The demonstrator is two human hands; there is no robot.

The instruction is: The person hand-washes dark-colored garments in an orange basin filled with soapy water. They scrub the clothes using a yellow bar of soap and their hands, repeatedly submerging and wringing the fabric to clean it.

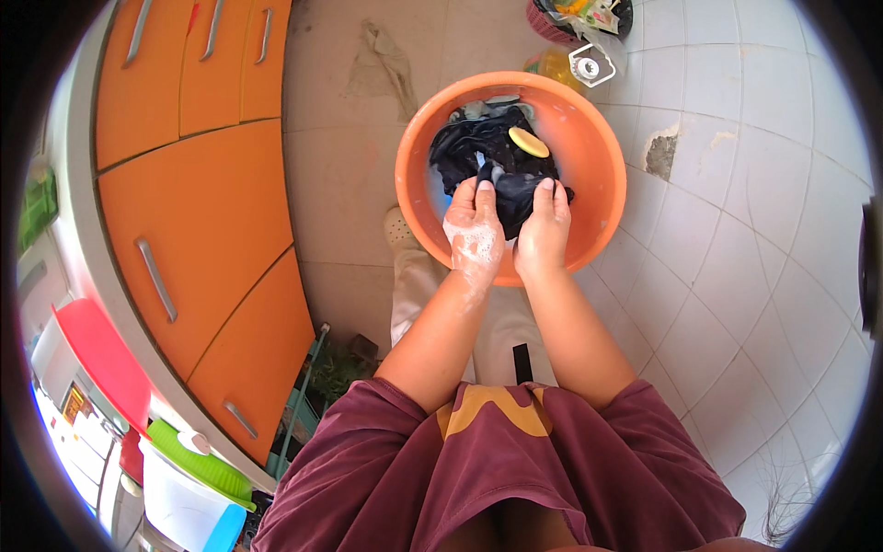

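Both hands are over an orange plastic basin that stands on the floor. My left hand, with white suds on its wrist and palm side, grips a dark wet cloth between thumb and fingers. My right hand pinches the same cloth on its right side. More dark wet fabric lies in the basin under and beyond the hands, with some pale cloth at the far edge. On top of the dark fabric rests a yellow oval bar, apparently soap. Whitish water shows around the fabric.
Orange cabinets line the left, below a counter with plastic containers. A wet rag lies on the floor. Beyond the basin are a jug of yellow liquid and a pink waste basket. White wall tiles rise at right.
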